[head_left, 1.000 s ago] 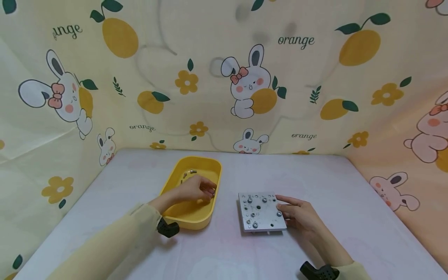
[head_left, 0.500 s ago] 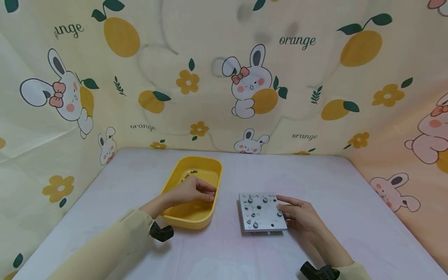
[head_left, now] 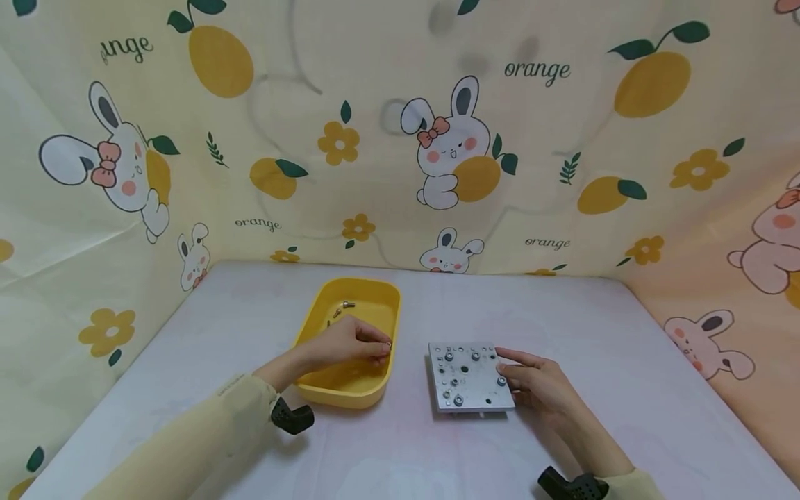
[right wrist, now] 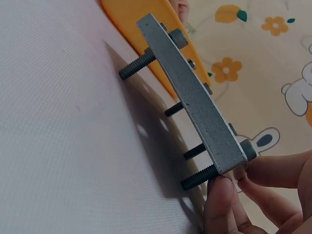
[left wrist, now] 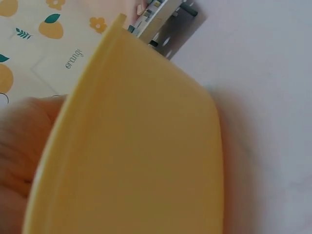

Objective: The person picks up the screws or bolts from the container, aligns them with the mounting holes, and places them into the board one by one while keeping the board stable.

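Left hand [head_left: 347, 342], fingers curled inside the smooth rounded yellow plastic tray [head_left: 373, 386], unchanged; right hand [head_left: 541, 386] fingers still pinch the square grey bolted metal plate [head_left: 470, 389].

"orange" printed repeatedly on the patterned backdrop cloth [head_left: 400, 125], one word cut off, perhaps "ange"

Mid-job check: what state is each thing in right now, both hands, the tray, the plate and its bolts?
Left hand: in the tray, fingertips pinched; contents unclear.
Right hand: grips the plate's right edge.
Tray: upright, loose screws inside.
Plate: propped off the table on bolts that poke through.
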A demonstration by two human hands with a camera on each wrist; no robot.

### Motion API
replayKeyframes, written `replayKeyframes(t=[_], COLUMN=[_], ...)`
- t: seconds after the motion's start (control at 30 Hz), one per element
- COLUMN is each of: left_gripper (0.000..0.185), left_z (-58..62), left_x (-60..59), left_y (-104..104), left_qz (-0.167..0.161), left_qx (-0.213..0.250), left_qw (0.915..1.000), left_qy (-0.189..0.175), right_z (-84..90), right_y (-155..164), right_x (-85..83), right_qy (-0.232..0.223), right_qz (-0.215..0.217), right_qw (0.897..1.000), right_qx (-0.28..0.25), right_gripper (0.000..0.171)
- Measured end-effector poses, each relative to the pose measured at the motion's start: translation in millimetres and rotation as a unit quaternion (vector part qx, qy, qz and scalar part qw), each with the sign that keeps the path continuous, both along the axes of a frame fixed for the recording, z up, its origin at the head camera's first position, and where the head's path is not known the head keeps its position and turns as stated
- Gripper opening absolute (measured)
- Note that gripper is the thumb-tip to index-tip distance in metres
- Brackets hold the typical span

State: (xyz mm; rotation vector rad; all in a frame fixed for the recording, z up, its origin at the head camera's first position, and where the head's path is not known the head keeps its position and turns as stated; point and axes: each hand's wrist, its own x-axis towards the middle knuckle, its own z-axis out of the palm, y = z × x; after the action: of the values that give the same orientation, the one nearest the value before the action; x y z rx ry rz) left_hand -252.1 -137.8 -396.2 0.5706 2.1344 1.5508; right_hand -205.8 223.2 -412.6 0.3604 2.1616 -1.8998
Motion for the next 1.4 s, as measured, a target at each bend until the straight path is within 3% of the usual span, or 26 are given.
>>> replayKeyframes(t=[0.13, 0.33, 0.53, 0.77, 1.03, 1.17, 1.4], left_gripper=[0.019, 0.02, 0.015, 0.007, 0.007, 0.009, 0.015], left_z=[0.1, -1.6, -6.5, -5.6, -5.4, -5.8, -6.1], left_x=[0.1, 0.2, -0.8, 2.7, 3.1, 0.8, -2.6], left_y=[3, 7, 11, 16, 15, 13, 10], left_qz=[-0.004, -0.004, 0.005, 0.008, 0.013, 0.029, 0.087], left_qx=[0.016, -0.002, 0.005, -0.01, 0.003, 0.0, -0.013], left_qw=[0.9998, 0.9998, 0.9999, 0.9996, 0.9999, 0.9995, 0.9956], left_qy=[-0.006, 0.017, 0.009, 0.027, 0.007, 0.011, 0.032], right_z=[1.4, 0.8, 0.4, 0.3, -0.8, -1.2, -0.2], right_y=[0, 1, 2, 2, 1, 1, 0], right_x=[0.1, -0.3, -0.6, -0.2, 0.2, 0.1, 0.0], right_qy=[0.004, 0.003, 0.002, -0.002, 0.003, 0.007, 0.003], right_qz=[0.005, 0.004, 0.008, 0.007, 0.011, 0.012, 0.003], right_qw=[1.0, 1.0, 1.0, 1.0, 1.0, 1.0, 1.0], right_qx=[-0.007, -0.019, -0.015, -0.012, -0.01, -0.014, -0.023], right_gripper=[0.05, 0.051, 0.051, 0.051, 0.051, 0.051, 0.052])
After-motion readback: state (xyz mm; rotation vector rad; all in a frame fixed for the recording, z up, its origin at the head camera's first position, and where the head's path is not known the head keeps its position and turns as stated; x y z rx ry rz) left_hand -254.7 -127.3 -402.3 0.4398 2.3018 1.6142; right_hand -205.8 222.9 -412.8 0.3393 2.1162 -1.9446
